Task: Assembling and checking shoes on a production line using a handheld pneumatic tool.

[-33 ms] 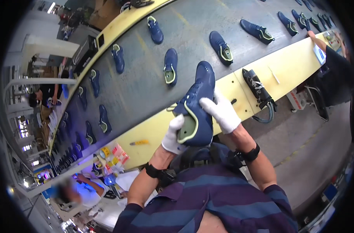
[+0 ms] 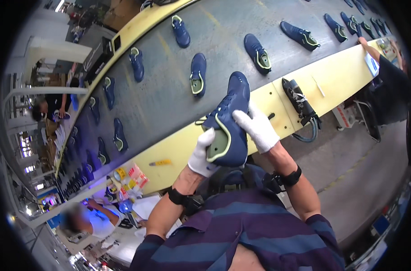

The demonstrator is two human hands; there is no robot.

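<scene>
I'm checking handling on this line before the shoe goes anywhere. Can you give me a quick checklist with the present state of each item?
1. Left hand on the shoe's heel end: ok.
2. Right hand on the shoe's side: ok.
3. Both hands gloved: ok.
4. Shoe held clear of the belt: ok.
5. Bare belt space beyond the shoe: ok.
6. Shoe's inside free of debris: cannot tell.

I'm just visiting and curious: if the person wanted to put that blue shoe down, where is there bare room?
Both gloved hands, left hand and right hand, hold the blue shoe. The yellow ledge is bare between the black shoe and the co-worker's arm. The grey belt has gaps between shoes; its far left is crowded.
</scene>
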